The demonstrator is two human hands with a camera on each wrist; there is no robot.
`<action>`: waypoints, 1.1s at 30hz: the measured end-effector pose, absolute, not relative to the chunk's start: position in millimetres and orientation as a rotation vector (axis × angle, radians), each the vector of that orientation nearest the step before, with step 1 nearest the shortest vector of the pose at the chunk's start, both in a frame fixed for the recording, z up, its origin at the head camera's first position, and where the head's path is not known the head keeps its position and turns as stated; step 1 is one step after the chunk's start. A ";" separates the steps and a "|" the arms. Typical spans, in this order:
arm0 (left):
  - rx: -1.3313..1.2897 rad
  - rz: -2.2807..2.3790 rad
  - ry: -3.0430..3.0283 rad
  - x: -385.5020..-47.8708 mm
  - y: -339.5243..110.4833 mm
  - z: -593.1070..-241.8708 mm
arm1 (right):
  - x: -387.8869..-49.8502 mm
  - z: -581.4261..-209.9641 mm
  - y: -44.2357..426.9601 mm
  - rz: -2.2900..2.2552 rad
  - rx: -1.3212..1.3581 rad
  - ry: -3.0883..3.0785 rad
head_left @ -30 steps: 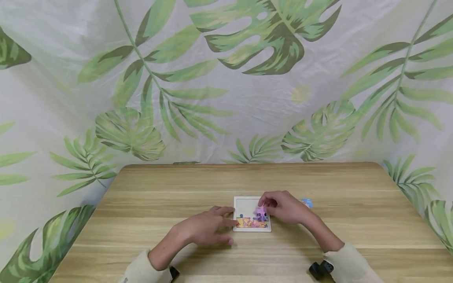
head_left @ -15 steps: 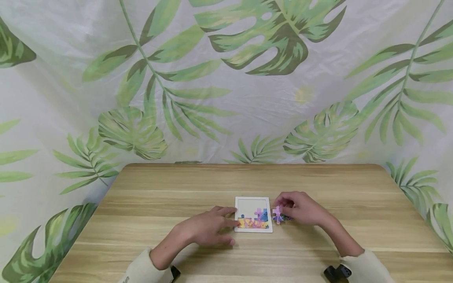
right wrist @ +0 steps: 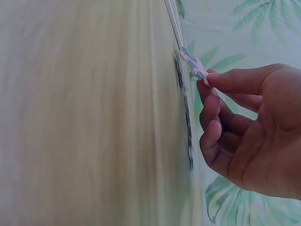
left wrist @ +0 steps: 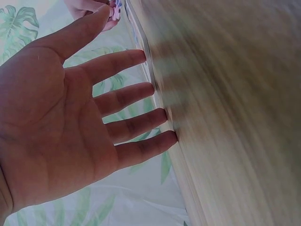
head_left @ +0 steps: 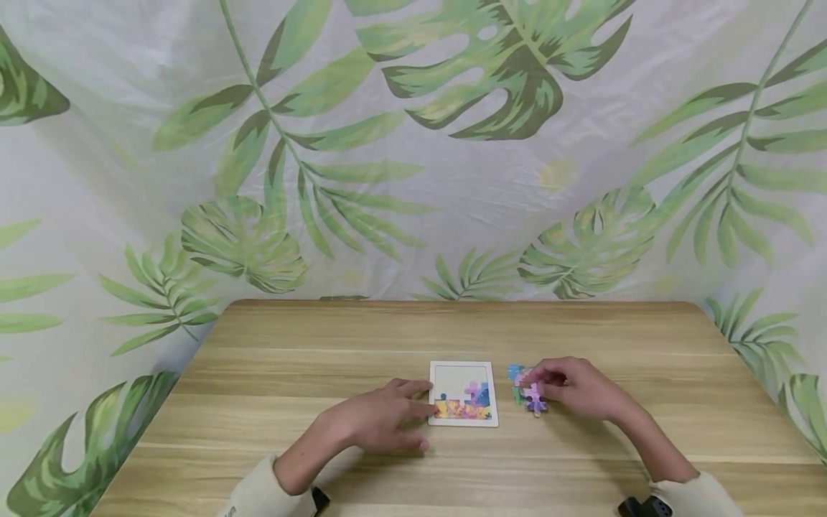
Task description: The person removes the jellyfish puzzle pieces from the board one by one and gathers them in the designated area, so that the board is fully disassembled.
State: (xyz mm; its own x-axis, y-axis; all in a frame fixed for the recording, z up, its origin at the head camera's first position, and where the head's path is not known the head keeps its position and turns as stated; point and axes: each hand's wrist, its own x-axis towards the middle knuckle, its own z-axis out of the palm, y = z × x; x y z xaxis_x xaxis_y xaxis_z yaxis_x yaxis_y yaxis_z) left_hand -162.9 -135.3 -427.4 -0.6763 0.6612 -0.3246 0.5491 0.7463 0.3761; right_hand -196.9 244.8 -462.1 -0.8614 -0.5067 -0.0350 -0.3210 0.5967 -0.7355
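Note:
My right hand (head_left: 578,388) pinches a pink and purple jigsaw piece (head_left: 534,401) between thumb and fingers, over loose puzzle pieces (head_left: 515,372) on the table. In the right wrist view the held piece (right wrist: 196,67) is tilted, its edge raised off the tabletop. A white puzzle tray (head_left: 446,422) lies to the left, with joined pieces (head_left: 461,409) along its near side and up its right side. The left hand (head_left: 388,416) has straight, spread fingers, with fingertips touching the tray's left edge. In the left wrist view its palm (left wrist: 51,117) faces the camera.
A wooden table (head_left: 323,330) carries the tray and the pieces. Behind it hangs a pale cloth (head_left: 465,194) with green leaf prints. Dark wrist devices (head_left: 646,507) show at the sleeves.
My right hand has moved right from above the tray to the loose pieces, carrying the pink and purple jigsaw piece. More loose pieces now show. The left hand stays at the tray's edge.

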 end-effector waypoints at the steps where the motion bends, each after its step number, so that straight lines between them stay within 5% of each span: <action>1: 0.924 0.343 2.503 -162.9 -135.3 -427.4 | -196.3 -462.1 247.5 -1.122 -0.674 2.583; 33: 0.934 0.339 2.498 -162.0 -133.7 -427.2 | -197.6 -463.2 259.1 -0.990 -0.622 2.703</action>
